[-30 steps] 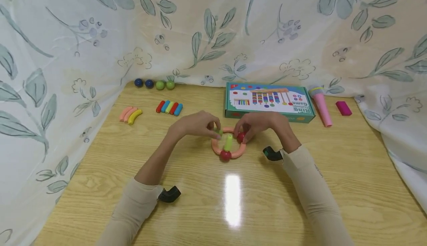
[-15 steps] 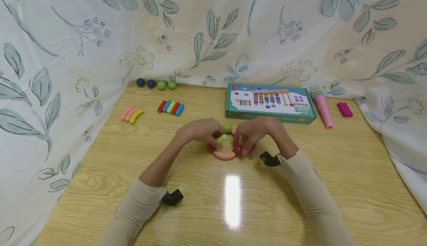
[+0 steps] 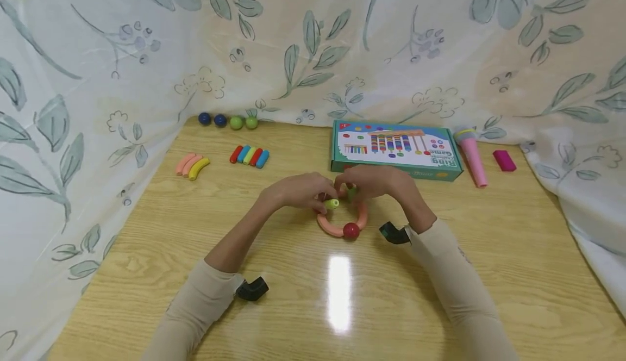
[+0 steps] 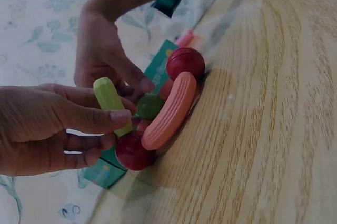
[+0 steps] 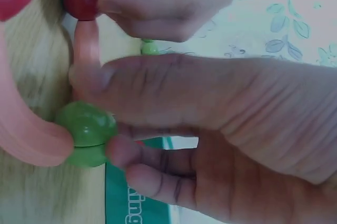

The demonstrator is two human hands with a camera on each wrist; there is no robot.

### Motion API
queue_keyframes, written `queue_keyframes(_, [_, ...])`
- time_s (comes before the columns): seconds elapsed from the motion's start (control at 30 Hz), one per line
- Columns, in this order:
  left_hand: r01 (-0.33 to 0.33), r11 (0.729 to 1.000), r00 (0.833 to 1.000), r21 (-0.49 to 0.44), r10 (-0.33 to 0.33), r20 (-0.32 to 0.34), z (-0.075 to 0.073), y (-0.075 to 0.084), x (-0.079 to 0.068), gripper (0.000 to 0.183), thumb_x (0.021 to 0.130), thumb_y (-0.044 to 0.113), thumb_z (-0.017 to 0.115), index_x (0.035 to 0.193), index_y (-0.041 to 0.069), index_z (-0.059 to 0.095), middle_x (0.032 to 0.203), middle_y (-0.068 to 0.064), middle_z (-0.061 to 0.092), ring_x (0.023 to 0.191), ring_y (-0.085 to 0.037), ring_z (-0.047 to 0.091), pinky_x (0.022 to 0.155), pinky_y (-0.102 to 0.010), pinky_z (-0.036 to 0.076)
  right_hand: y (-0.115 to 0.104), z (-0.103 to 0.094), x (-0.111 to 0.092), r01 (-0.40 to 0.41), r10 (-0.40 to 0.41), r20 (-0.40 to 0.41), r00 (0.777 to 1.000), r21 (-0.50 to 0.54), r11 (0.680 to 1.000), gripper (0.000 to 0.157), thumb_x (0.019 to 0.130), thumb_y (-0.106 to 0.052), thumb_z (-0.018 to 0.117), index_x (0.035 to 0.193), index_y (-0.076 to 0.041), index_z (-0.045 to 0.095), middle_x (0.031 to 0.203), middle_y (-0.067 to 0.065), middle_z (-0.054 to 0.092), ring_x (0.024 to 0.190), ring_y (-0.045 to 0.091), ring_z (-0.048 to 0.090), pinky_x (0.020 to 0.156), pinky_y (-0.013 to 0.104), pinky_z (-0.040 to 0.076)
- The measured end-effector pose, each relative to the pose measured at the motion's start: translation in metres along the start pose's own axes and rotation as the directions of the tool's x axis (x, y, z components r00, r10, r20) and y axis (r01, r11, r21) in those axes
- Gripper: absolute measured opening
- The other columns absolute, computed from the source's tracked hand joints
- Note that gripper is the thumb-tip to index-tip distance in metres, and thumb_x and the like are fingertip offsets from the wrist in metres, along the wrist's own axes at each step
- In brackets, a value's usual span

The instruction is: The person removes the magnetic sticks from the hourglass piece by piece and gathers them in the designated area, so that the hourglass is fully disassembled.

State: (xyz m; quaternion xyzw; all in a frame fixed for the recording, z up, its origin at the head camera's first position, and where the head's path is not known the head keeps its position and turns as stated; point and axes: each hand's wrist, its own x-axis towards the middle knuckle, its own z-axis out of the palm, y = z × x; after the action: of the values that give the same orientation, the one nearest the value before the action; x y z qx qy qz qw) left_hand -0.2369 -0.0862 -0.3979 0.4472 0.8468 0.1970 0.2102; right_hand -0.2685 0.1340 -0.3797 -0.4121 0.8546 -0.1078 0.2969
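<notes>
A ring of pink curved sticks (image 3: 331, 225) joined by balls lies on the table. One red ball (image 3: 351, 230) forms its near corner; another red ball (image 4: 135, 151) shows beneath my left hand in the left wrist view. Between its thumb and fingers my left hand (image 3: 299, 191) pinches a short yellow-green stick (image 3: 332, 204), whose lower end meets that second red ball. At the ring's far right, my right hand (image 3: 369, 180) grips around a green ball (image 5: 87, 134), thumb along the pink stick beside it. The head view hides much of the ring's far side.
Behind the ring lies a green game box (image 3: 396, 149), with a pink toy microphone (image 3: 471, 157) and a magenta block (image 3: 504, 160) to its right. At left are blue and green balls (image 3: 236, 122), several coloured short sticks (image 3: 249, 155) and curved sticks (image 3: 199, 168).
The ring has turned clockwise: the green ball has gone from left to far right, one red ball from right to front. The left hand has taken hold of the yellow-green stick.
</notes>
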Motion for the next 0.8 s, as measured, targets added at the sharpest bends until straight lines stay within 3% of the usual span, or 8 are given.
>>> queue_keyframes(0.2, [-0.036, 0.999, 0.999, 0.018, 0.037, -0.023, 0.0013, 0.002, 0.0013, 0.005, 0.096, 0.009, 0.075, 0.095, 0.006, 0.072, 0.075, 0.002, 0.046, 0.074, -0.009, 0.043, 0.071, -0.021, 0.035, -0.001, -0.0019, -0.0023, -0.044, 0.044, 0.012, 0.999, -0.034, 0.998, 0.024, 0.091, -0.002, 0.075, 0.114, -0.009, 0.071, 0.11, 0.01, 0.071, 0.093, 0.02, 0.06, 0.085, 0.035, 0.054])
queue_keyframes(0.37, [-0.059, 0.998, 0.997, 0.017, 0.059, -0.041, 0.0022, 0.0021, 0.0038, 0.019, 0.096, 0.007, 0.074, 0.08, 0.01, 0.063, 0.07, 0.003, 0.038, 0.069, -0.008, 0.038, 0.068, -0.02, 0.032, -0.0004, -0.0036, -0.0047, -0.053, 0.054, 0.016, 0.998, -0.053, 0.997, 0.016, 0.09, -0.003, 0.077, 0.105, -0.007, 0.072, 0.103, 0.008, 0.072, 0.085, 0.017, 0.056, 0.079, 0.031, 0.051])
queue_keyframes(0.57, [0.001, 1.0, 0.998, 0.01, -0.001, -0.07, 0.0023, -0.0002, 0.0044, 0.006, 0.097, 0.007, 0.073, 0.092, 0.007, 0.069, 0.076, 0.001, 0.047, 0.074, -0.01, 0.045, 0.071, -0.021, 0.037, 0.0006, -0.0042, -0.0058, -0.078, 0.08, 0.026, 0.996, -0.048, 0.996, 0.014, 0.091, -0.007, 0.077, 0.105, -0.008, 0.072, 0.103, 0.005, 0.072, 0.085, 0.015, 0.056, 0.078, 0.029, 0.05])
queue_keyframes(0.7, [0.071, 0.997, 0.99, 0.014, -0.069, -0.123, 0.0012, -0.0018, 0.0034, 0.01, 0.095, 0.006, 0.075, 0.089, 0.007, 0.067, 0.078, 0.001, 0.05, 0.076, -0.012, 0.046, 0.072, -0.022, 0.039, 0.0017, -0.0048, -0.0054, -0.086, 0.088, 0.031, 0.996, -0.049, 0.995, 0.015, 0.091, -0.007, 0.077, 0.106, -0.008, 0.072, 0.103, 0.005, 0.071, 0.086, 0.015, 0.056, 0.078, 0.029, 0.05])
queue_keyframes(0.8, [0.106, 0.994, 0.987, -0.004, -0.105, -0.121, 0.0002, -0.0015, 0.002, 0.014, 0.095, 0.005, 0.074, 0.086, 0.008, 0.064, 0.076, 0.002, 0.047, 0.075, -0.012, 0.046, 0.071, -0.022, 0.038, 0.0028, -0.0049, -0.004, -0.082, 0.084, 0.037, 0.996, -0.055, 0.995, 0.016, 0.092, -0.007, 0.076, 0.107, -0.008, 0.072, 0.103, 0.005, 0.071, 0.085, 0.015, 0.055, 0.078, 0.028, 0.049])
